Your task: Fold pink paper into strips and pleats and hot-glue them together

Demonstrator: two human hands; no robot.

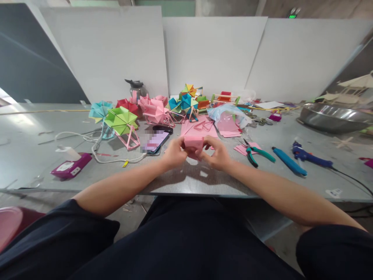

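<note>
Between my two hands, just above the table's front part, is a small folded piece of pink paper [193, 144], boxy in shape. My left hand [176, 153] grips its left side, fingers curled round it. On the right side my right hand [216, 154] pinches it with thumb and fingers. Parts of the paper are hidden behind the fingertips. Behind it lie pink paper sheets [186, 128] with thin pink strips [204, 125] on top. Left of my left hand is a phone [157, 140] with a lit screen.
Folded paper wheels on stick frames, such as a green one [121, 119] and a pink one [154, 111], crowd the back. Pliers [256, 152], a blue cutter-like tool [289, 161], a glue gun [310, 154] and a metal bowl [335, 116] lie right. A purple power strip [71, 166] and cable lie left.
</note>
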